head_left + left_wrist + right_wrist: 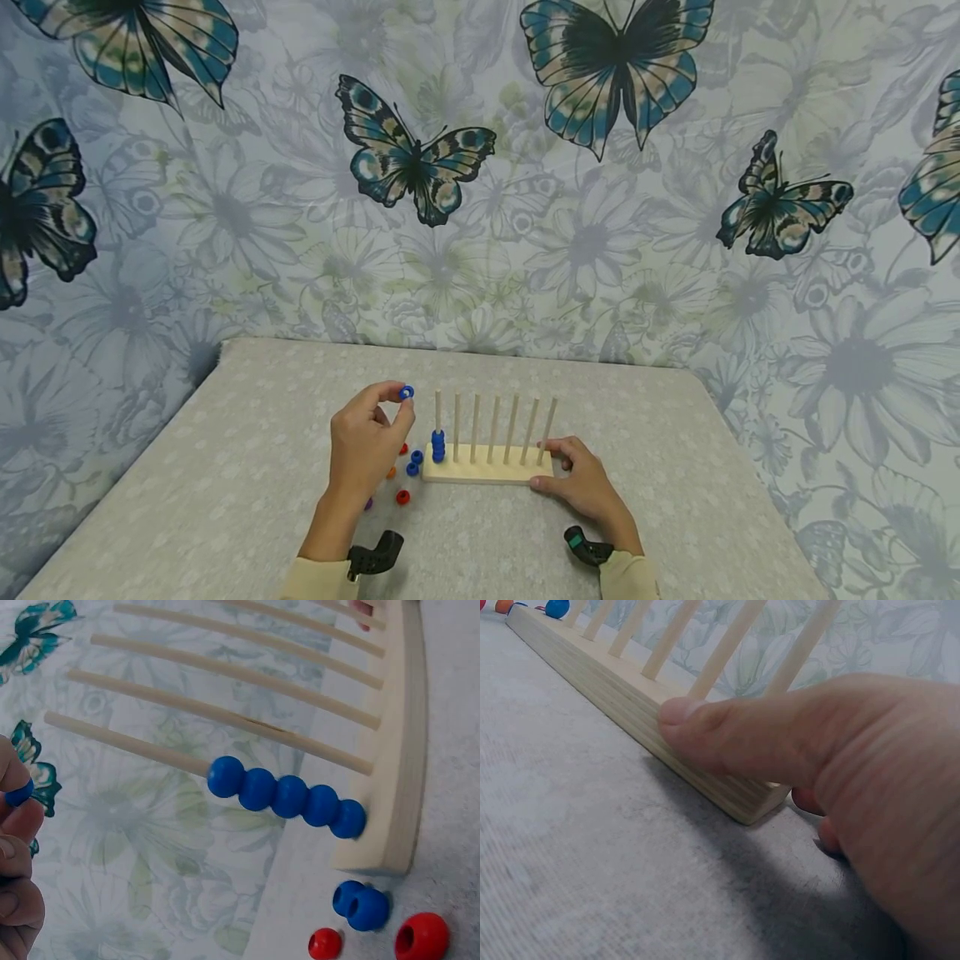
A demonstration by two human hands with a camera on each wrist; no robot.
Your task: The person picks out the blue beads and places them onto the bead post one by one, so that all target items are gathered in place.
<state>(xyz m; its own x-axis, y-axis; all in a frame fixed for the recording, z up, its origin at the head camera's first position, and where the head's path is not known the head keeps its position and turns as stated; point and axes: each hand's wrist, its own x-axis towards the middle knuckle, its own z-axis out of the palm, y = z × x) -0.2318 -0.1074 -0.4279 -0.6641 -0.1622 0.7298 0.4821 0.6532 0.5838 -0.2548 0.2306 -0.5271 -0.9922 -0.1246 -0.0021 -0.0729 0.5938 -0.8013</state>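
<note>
My left hand (366,442) pinches a blue bead (410,392) between thumb and index finger. It holds the bead in the air, left of the tips of the pegs. Below stands a pale wooden peg rack (480,476) with a row of several upright pegs. Its leftmost peg carries a stack of several blue beads (291,796); the other pegs are bare. At the rack's right end, my right hand (583,485) grips the base. In the right wrist view its thumb (727,735) lies along the front edge, with the other fingers mostly hidden behind.
Loose blue beads (367,909) lie beside the rack's left end. Near them are red beads (403,497), an orange bead (391,472) and a purple bead (368,504), partly hidden by my left arm. A patterned cloth (675,467) covers the table, and a butterfly-print wall covering (480,275) hangs behind.
</note>
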